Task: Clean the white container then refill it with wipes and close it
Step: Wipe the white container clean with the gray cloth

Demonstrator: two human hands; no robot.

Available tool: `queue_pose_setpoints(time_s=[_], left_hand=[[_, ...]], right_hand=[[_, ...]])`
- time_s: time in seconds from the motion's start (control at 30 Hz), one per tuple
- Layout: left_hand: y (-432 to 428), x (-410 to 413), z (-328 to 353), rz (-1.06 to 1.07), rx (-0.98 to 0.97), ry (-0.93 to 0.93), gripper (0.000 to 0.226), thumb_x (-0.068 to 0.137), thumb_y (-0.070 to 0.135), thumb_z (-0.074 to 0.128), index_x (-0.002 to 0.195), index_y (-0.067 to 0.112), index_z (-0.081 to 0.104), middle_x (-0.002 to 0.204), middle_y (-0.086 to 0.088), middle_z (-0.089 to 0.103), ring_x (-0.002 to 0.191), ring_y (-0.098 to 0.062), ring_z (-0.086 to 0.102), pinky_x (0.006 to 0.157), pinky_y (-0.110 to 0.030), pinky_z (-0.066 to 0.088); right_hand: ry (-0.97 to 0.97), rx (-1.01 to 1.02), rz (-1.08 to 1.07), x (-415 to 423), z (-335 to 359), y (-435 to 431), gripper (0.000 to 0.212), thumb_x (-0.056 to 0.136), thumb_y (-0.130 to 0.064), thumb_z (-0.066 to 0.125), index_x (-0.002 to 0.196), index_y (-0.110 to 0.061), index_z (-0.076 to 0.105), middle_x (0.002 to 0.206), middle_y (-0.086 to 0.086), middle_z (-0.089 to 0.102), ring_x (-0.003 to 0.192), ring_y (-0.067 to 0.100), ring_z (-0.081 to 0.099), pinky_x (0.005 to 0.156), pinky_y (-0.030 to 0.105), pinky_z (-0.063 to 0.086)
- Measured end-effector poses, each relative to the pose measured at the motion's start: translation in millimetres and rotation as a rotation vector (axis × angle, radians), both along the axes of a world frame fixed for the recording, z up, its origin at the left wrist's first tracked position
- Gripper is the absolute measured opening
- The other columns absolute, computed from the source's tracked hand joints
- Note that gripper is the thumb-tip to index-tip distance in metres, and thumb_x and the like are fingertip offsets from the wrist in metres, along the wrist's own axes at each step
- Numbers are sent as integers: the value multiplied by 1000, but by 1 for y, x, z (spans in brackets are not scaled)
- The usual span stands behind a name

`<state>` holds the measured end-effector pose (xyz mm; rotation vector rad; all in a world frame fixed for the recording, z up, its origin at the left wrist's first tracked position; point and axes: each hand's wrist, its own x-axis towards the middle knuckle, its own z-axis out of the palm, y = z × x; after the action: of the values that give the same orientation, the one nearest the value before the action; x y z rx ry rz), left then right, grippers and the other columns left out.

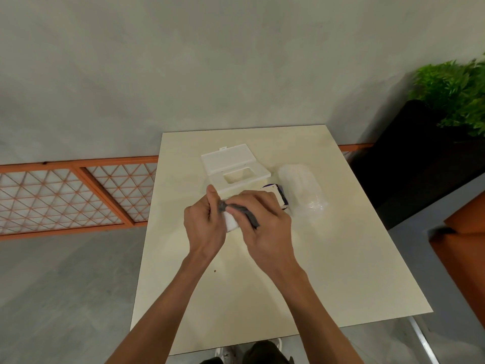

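Left hand (203, 224) grips white container (232, 222), right hand (265, 223) grips grey cloth (250, 219)

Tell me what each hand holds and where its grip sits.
The right hand holds a grey cloth, grip around its middle, both ends sticking out. The left hand seems to hold the white container, grip on its left end.

Matt plastic, soft cloth, smooth tabletop

The container (231, 160) is white plastic, smooth and matt. The grey cloth (252, 219) at centre looks soft, dull and creased. Right of it, the pack (301, 187) is clear film, crinkled, with glossy glints. The cream tabletop (328, 271) is smooth with a faint sheen. The wall (210, 61) above looks like matt grey plaster, and the orange frame (105, 195) at left seems painted metal.
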<state>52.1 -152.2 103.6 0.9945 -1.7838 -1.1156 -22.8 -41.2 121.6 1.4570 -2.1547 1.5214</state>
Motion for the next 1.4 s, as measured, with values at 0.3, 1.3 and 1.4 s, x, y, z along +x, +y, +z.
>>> queue_pose_setpoints(time_s=[0.3,1.3,1.4], left_hand=[[-3,1,0,8,9,35,61,115,39,37,58,19,27,49,12,28,51,-12,28,53,-37,26],[0,5,4,-17,99,176,67,113,45,39,62,1,30,56,-15,31,56,-19,32,51,-43,25],[1,8,2,18,122,171,62,116,34,39,63,5,27,59,-7,29,57,-18,30,51,-35,22]], right_hand=[[-87,-26,-14,4,3,-5,15,101,-11,77,112,-20,82,111,-6,74,106,14,68,90,23,56],[-133,-2,-94,15,6,-9,16,101,-14,74,115,-18,82,112,1,67,98,5,67,88,12,49],[-180,38,-150,-3,4,-12,14,101,-16,75,110,-23,83,107,-2,71,99,4,66,90,15,50]])
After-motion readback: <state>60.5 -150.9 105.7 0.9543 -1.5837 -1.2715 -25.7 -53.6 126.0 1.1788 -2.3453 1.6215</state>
